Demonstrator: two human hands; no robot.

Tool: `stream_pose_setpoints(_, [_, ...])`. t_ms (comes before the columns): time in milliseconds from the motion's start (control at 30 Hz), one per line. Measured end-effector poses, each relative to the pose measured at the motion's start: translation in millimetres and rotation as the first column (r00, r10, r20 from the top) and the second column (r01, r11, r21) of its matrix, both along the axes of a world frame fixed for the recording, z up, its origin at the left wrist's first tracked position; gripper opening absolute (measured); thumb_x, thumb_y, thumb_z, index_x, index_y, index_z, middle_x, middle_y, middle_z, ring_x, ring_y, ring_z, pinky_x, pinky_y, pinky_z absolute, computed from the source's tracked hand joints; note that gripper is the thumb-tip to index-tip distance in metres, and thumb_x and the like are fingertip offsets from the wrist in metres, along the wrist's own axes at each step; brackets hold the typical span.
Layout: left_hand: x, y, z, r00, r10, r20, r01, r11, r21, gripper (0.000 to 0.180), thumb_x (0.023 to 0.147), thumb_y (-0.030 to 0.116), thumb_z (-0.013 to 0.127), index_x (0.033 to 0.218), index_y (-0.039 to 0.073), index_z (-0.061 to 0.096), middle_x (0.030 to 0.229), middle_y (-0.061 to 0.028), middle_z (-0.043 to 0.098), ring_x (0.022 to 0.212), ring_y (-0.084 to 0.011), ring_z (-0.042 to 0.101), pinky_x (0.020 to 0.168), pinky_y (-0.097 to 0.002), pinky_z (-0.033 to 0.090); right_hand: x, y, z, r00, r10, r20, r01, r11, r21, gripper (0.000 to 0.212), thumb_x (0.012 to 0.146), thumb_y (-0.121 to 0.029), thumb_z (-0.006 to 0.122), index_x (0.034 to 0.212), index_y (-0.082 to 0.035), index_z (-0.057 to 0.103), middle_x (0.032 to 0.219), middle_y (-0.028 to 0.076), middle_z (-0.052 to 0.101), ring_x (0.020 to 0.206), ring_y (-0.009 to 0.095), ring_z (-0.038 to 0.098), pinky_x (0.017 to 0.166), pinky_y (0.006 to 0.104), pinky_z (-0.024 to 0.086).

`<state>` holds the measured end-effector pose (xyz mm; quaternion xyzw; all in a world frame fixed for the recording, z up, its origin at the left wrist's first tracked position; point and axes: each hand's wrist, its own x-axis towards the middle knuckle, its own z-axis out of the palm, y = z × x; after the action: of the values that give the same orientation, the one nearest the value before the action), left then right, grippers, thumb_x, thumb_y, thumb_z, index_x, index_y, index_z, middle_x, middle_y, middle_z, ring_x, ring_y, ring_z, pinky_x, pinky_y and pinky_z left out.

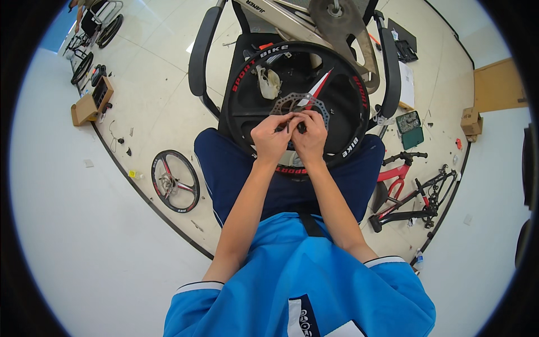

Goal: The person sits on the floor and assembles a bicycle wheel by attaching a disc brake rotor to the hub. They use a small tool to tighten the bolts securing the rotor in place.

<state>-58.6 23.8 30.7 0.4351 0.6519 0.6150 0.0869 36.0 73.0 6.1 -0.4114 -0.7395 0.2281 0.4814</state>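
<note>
A black bicycle wheel (238, 81) with red and white lettering lies flat over a chair seat and against my thighs. At its hub is a perforated metal disc brake rotor (321, 108). Just above the rotor's near edge, my left hand (270, 139) and my right hand (310, 139) meet, fingers closed in pinches. A small dark piece shows between the fingertips; its kind is too small to tell, and the fingers partly cover it. A whitish cloth or glove (269, 83) shows within the wheel, beyond my left hand.
Chair armrests (204, 56) flank the wheel, and a silvery bicycle frame (278, 16) rests beyond it. On the floor lie a smaller wheel (196, 182) to the left, and a red bike frame (397, 173), a black frame (407, 214) and a green case (412, 138) to the right.
</note>
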Motion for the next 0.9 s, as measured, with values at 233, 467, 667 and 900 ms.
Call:
stream_pose_setpoints(233, [1,0,0,0.997,0.043,-0.067,-0.042,0.999,0.023,0.017,0.079,0.009,0.088,0.089,-0.002,0.079,0.074,-0.0092,0.075,0.062,-0.0097,0.066,0.056,-0.0228,0.049,-1,2,3,0.998,0.023,0.065,-0.027,0.998,0.058,0.018,0.075,-0.002,0.076,0.093,-0.002,0.074,0.094,0.01,0.069,0.088,0.032,0.064,0.076,0.0402,0.054])
stream_pose_setpoints(467, [2,-18,31,0.898,0.04,0.438,-0.112,0.984,0.138,0.013,0.087,-0.006,0.078,0.098,-0.01,0.072,0.087,-0.0133,0.077,0.076,-0.0136,0.073,0.073,-0.0246,0.059,9,5,43,0.998,0.053,-0.032,-0.05,0.994,0.095,0.014,0.076,-0.004,0.078,0.09,-0.005,0.074,0.091,0.009,0.07,0.084,0.027,0.067,0.077,0.0376,0.055])
stream_pose_setpoints(667, [-11,-38,29,0.834,0.054,0.549,-0.114,0.991,0.077,0.015,0.089,-0.003,0.078,0.1,-0.01,0.071,0.09,-0.0162,0.076,0.08,-0.0164,0.074,0.075,-0.0261,0.06,61,62,5,0.971,-0.226,-0.078,0.199,0.944,-0.262,0.013,0.082,-0.007,0.076,0.094,-0.001,0.073,0.088,0.009,0.072,0.074,0.018,0.069,0.071,0.0294,0.054])
stream_pose_setpoints(900, [4,-45,5,0.824,0.017,0.566,0.002,0.999,-0.033,0.012,0.09,0.0,0.078,0.098,-0.007,0.072,0.089,-0.0117,0.075,0.076,-0.0131,0.071,0.071,-0.0241,0.059,78,89,-62,0.939,-0.026,0.343,0.11,0.968,-0.226,0.017,0.085,-0.01,0.073,0.099,-0.001,0.073,0.093,0.017,0.07,0.082,0.034,0.07,0.077,0.0407,0.056])
